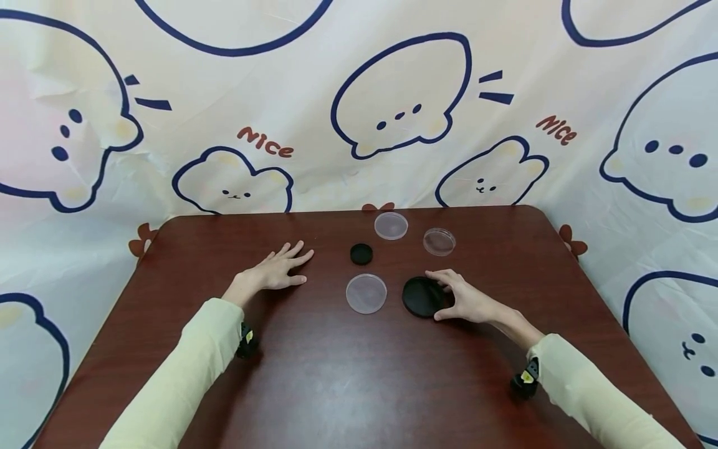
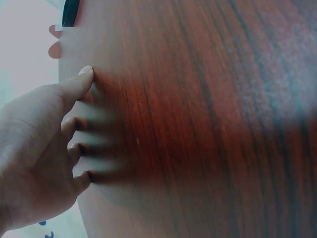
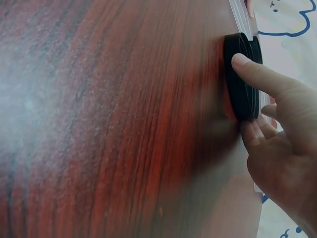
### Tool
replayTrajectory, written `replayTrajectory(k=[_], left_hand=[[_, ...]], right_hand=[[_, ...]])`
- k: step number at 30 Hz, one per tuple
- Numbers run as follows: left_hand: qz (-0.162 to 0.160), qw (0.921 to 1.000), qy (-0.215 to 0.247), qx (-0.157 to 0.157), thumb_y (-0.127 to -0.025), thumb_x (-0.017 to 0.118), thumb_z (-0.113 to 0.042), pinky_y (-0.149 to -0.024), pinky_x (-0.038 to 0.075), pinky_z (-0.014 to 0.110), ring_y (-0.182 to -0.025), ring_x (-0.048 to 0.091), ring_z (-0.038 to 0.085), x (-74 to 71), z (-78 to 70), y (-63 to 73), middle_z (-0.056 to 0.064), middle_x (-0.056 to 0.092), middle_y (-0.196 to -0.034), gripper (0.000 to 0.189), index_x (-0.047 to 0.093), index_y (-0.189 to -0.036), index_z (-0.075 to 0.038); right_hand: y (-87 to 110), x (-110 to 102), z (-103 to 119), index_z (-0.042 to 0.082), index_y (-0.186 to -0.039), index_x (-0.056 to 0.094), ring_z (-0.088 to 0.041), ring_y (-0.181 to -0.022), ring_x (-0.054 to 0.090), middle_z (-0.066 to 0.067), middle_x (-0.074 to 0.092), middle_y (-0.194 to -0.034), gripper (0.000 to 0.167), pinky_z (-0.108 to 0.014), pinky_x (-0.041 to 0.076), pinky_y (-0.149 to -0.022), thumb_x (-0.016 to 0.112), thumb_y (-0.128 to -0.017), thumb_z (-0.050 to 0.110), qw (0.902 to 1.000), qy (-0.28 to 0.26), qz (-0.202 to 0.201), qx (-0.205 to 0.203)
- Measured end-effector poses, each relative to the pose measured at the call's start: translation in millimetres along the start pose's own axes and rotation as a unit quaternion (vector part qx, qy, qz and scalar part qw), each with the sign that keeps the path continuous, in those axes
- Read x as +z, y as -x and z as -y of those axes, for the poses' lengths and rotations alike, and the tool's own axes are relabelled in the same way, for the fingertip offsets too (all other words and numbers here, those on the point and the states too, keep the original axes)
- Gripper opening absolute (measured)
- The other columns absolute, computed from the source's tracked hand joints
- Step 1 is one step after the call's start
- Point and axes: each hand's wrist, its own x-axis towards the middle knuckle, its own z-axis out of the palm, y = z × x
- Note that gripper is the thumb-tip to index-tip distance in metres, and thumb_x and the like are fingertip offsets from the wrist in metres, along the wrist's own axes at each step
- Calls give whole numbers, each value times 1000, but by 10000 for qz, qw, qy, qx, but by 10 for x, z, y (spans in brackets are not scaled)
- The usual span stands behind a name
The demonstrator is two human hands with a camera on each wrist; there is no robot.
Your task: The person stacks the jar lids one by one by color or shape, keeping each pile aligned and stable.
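Note:
My right hand (image 1: 470, 300) curls its thumb and fingers around the right side of a large black round dish (image 1: 422, 297) on the table. In the right wrist view the thumb presses the side wall of this shallow black dish (image 3: 235, 89), with the other fingers at its far side. My left hand (image 1: 276, 269) rests on the wood with its fingers spread, holding nothing; the left wrist view shows its fingertips at the table surface. Left of the black dish lies a transparent round dish (image 1: 366, 294). A small black round dish (image 1: 361, 254) is the nearest thing to the left hand's fingers.
Farther back on the brown table (image 1: 348, 374) are two more transparent round dishes, one near the back edge (image 1: 391, 226) and one with a raised rim (image 1: 439, 242) to its right. A cartoon-printed curtain (image 1: 314, 100) hangs behind and along both sides.

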Motion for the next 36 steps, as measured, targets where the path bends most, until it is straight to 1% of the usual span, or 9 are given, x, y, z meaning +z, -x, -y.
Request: replayTrajectory(k=[5,8,11,16,21,25,28,32,36], left_hand=[[28,10000,47,-17,-99,54,-32,-108,5,66,-142,-1,48,28,5,11,23,4,-159,66,23,-154,-9],[60,10000,11,-46,-100,52,-32,-108,5,66,-142,-1,48,26,9,9,23,3,-159,66,22,-154,-9],[80,9999,-43,-71,-101,51,-32,-108,5,66,-142,-1,48,11,14,14,24,3,-158,66,21,-154,-9],[69,9999,-49,-134,-101,51,-32,-108,4,66,-142,-1,48,5,18,25,23,3,-158,66,21,-154,-9],[38,9999,-31,-150,-101,50,-32,-108,3,66,-143,-3,46,12,7,17,20,1,-159,66,19,-155,-10],[62,9998,-10,-164,-102,49,-31,-108,2,66,-143,-4,45,29,-6,20,19,1,-160,65,18,-155,-10],[102,9997,18,-236,-102,49,-31,-108,2,66,-143,-4,45,32,-24,23,19,1,-160,65,18,-155,-10],[114,9993,62,-362,-102,49,-27,-106,4,68,-143,-3,46,27,-78,18,20,2,-159,63,19,-155,-11],[125,9992,45,-377,-102,49,-22,-104,5,71,-142,-4,48,48,-148,20,18,2,-160,60,21,-155,-12]], right_hand=[[-15,7,15,1,-147,36,-37,-118,43,-18,36,-138,87,-50,40,-96,84,-76,15,9999,-20,88,65],[-45,-15,14,1,-149,32,-35,-119,43,-17,37,-138,90,-49,39,-98,83,-77,17,9998,-96,159,97],[-127,-61,16,0,-150,28,-34,-120,43,-18,39,-138,89,-49,38,-99,80,-81,22,9997,-189,115,104],[-445,-101,61,0,-149,32,-34,-123,43,-19,39,-140,79,-52,36,-101,74,-87,25,9995,-322,-52,46],[-821,-73,149,-1,-147,35,-38,-124,41,-21,38,-139,71,-54,34,-103,72,-89,18,9979,-592,-242,-74],[-1055,13,217,-4,-144,39,-40,-125,42,-23,40,-139,64,-53,35,-103,69,-90,12,9962,-812,-297,-132],[-1193,99,287,-4,-143,41,-39,-124,44,-22,41,-138,60,-50,38,-101,68,-91,10,9966,-767,-258,-159],[-1338,214,375,-5,-142,41,-37,-124,46,-23,42,-138,58,-46,42,-100,67,-92,8,9982,-538,-181,-186],[-1442,303,437,-7,-143,39,-38,-124,46,-25,40,-138,61,-43,44,-98,68,-90,6,9995,-320,-19,15]])
